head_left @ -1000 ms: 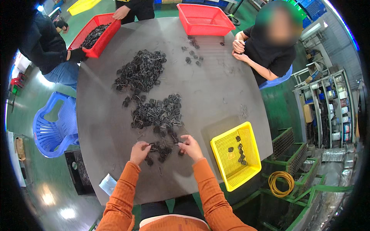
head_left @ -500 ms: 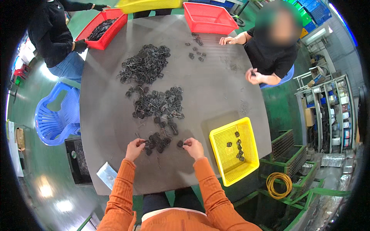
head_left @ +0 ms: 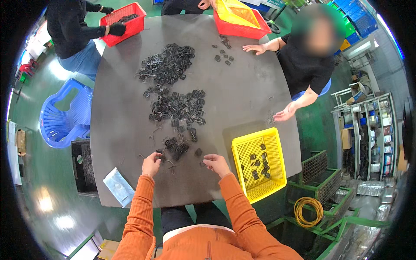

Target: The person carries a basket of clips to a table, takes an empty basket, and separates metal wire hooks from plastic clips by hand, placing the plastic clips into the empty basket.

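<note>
Near the table's front edge, my left hand (head_left: 151, 165) pinches a small black plastic part (head_left: 159, 152) between thumb and fingers. A thin wire hook (head_left: 141, 156) pokes out beside its fingertips. My right hand (head_left: 217, 165) has its thumb and forefinger apart, just right of a loose black part (head_left: 198, 152); a dark blurred bit shows by its fingertips. Between my hands and slightly beyond them is a small heap of black parts (head_left: 177, 148). Farther off, larger piles of black parts with wire hooks (head_left: 177, 106) spread over the grey table (head_left: 242, 99).
A yellow basket (head_left: 237, 160) holding several black parts stands to my right. A co-worker's hand (head_left: 286, 113) is beyond it. Red baskets (head_left: 139, 27) are at the far side, one with a yellow basket (head_left: 236, 15) in it. A pale blue packet (head_left: 118, 187) lies front left.
My right fingers have parted from the black part. More parts lie in the near yellow basket, and the right co-worker's hand has come nearer it. The far yellow basket has moved into the red one.
</note>
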Motion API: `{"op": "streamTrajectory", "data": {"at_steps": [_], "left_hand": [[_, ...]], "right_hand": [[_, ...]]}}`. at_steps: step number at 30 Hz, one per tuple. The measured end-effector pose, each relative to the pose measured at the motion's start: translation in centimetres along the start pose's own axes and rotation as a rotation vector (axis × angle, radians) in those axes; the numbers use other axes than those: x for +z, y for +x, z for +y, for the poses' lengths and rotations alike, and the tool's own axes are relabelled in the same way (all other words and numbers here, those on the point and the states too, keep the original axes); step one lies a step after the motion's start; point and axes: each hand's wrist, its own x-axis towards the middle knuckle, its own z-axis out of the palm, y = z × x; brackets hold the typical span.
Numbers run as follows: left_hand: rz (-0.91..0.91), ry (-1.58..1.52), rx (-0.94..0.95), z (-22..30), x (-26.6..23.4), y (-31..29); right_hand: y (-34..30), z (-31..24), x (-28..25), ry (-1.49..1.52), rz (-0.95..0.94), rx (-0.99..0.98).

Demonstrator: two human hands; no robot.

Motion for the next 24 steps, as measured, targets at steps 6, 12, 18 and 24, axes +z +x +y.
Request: {"op": "streamTrajectory", "data": {"at_steps": [6,12,18,24], "left_hand": [[-0.084,-0.215,-0.057,-1.9,-0.2,-1.1],[-0.217,-0.708,-0.185,0.4,-1.4,-0.3],[-0.242,-1.225,-0.232,-0.1,-3.4,0.8],[0.058,0.027,-0.002,1.7,-0.8,5.9]], "right_hand": [[-0.9,-1.2,0.1,0.218,-0.140,0.151],[1.0,-0.9,-0.2,0.776,-0.277,0.117],[5.0,-3.1,3.5,0.705,-0.362,0.145],[10.2,-7.2,8.5,-0.493,0.150,-0.320]]}}
